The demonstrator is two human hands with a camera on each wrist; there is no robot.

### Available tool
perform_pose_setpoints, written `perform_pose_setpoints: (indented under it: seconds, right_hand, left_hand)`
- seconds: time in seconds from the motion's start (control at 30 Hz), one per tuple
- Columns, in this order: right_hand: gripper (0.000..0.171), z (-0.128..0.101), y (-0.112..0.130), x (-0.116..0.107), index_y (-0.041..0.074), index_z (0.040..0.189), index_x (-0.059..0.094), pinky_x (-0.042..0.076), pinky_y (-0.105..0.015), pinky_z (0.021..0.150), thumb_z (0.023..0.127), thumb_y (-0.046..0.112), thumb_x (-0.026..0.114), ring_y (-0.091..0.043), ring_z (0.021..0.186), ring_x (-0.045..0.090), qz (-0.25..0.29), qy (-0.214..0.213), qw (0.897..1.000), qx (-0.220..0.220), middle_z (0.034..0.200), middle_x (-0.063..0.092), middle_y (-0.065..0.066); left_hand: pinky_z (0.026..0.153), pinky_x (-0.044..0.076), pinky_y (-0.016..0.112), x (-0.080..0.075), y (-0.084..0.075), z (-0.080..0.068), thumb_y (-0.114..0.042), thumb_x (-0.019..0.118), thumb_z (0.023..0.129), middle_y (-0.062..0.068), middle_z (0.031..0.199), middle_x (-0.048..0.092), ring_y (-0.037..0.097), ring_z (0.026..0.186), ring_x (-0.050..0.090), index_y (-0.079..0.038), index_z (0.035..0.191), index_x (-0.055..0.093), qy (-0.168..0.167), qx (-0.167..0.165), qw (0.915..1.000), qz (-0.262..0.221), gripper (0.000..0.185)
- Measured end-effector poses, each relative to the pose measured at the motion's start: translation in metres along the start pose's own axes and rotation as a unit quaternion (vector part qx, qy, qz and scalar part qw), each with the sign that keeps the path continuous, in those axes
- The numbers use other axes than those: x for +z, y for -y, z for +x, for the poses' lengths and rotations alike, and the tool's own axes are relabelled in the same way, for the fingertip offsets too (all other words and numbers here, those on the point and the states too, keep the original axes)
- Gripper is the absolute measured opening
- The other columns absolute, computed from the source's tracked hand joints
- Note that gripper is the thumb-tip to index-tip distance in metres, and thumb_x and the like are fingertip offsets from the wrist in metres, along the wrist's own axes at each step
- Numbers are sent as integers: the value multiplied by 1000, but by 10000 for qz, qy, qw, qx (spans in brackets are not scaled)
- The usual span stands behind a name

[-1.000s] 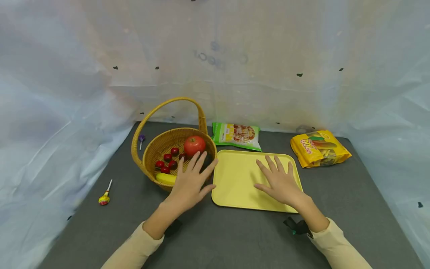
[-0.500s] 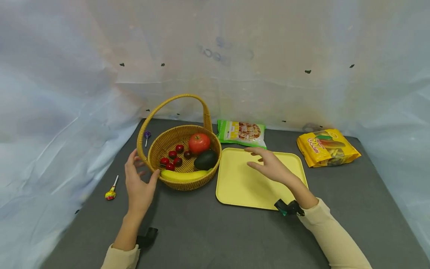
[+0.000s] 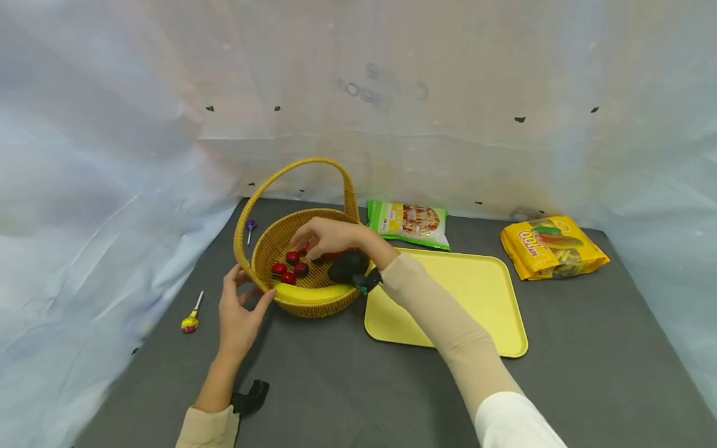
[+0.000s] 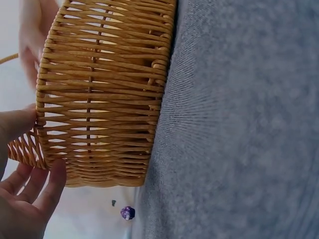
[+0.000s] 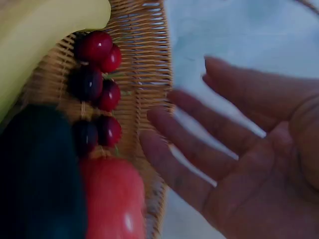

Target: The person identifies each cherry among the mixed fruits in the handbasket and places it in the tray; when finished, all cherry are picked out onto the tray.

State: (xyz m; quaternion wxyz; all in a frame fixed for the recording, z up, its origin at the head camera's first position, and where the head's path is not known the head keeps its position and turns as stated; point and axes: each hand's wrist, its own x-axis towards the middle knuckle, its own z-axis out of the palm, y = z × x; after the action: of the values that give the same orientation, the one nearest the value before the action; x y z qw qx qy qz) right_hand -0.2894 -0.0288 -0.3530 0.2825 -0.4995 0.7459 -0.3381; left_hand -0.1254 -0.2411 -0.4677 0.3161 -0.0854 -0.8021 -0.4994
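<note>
over the wicker basket [image 3: 291, 246], the right hand [image 3: 325, 235] hovered spread and empty above the tomato [image 5: 112, 199]; the left hand [image 3: 238, 311], fingers relaxed, steadied the rim; yellow tray [image 3: 482, 298] unfilled.

Both arms wear long, close-fitting cream sleeves that end just behind each bare hand. Behind the left hand [image 3: 238, 317] a small black device sits at the cuff. Behind the right hand [image 3: 327, 236] sits a similar black device with a teal edge, and the sleeve turns white near the shoulder.
</note>
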Motion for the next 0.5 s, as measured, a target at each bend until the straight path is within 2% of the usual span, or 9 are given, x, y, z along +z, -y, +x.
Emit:
perform_pose_setpoints:
  seconds: [0.13, 0.2, 0.27, 0.4, 0.5]
  right_hand:
    - [43, 35, -4, 10, -3, 138, 55, 58, -40, 87, 96, -2, 63, -37, 114, 60, 514, 460, 9972, 276, 133, 59, -23]
    - [43, 44, -8, 16, -3, 138, 55, 56, -47, 89, 96, -3, 61, -39, 108, 62, 692, 601, 9947, 474, 135, 58, -24]
    - [44, 50, -11, 23, -2, 139, 55, 56, -48, 92, 96, -3, 62, -36, 106, 63, 758, 708, 9921, 701, 137, 57, -22]
    - [46, 55, -16, 34, -2, 141, 53, 54, -44, 97, 96, -3, 62, -30, 118, 58, 885, 903, 9871, 980, 140, 54, -21]
    - [43, 58, -17, 38, -2, 137, 57, 53, -43, 99, 95, -3, 63, -25, 119, 59, 897, 1008, 9847, 1100, 136, 57, -20]
  left_hand:
    - [83, 55, 19, 2, 3, -1, 11, 76, 81, 27, 123, 52, 33, 112, 51, -2, 147, 39, -17, 75, 10000, 50, 78]
    - [83, 55, 19, 2, 4, 0, 13, 76, 80, 27, 123, 52, 35, 111, 51, -1, 147, 39, -12, 170, 9999, 32, 78]
    - [83, 55, 17, 3, 1, 0, 17, 75, 79, 30, 122, 51, 39, 110, 51, 4, 146, 38, -6, 224, 9997, 30, 78]
    - [83, 52, 13, 2, -21, 2, 21, 73, 78, 34, 120, 49, 44, 107, 50, 11, 142, 38, -2, 264, 9997, -1, 73]
    - [83, 54, 16, -1, -36, 3, 19, 72, 80, 34, 119, 48, 45, 107, 50, 13, 141, 38, 28, 217, 9998, 15, 70]
